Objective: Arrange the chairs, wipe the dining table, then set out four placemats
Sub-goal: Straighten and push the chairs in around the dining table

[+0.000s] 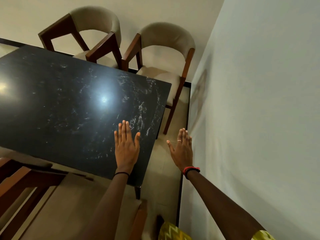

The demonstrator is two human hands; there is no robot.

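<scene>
Dining counter [60, 101] lies bare and smeared under the left hand [126, 148], flat, fingers spread, empty; right hand [181, 151] equally empty over the floor by the wall. Two chairs [166, 54] stand askew at the far side. Likely still the chair step; next needs gripping a chair back, no cloth or placemats visible.

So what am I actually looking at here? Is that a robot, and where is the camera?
No robot: these are a person's two bare hands, filmed by one wide-angle camera worn on the head, looking forward and down. The left hand is spread flat over the corner of a dark dining table; whether it touches is hard to tell. The right hand, wearing a ring, is open over the floor beside a wall. Neither holds anything. The tabletop shows pale smears and a lamp reflection. Two cushioned chairs stand along the far side, and part of another shows at bottom left.
</scene>
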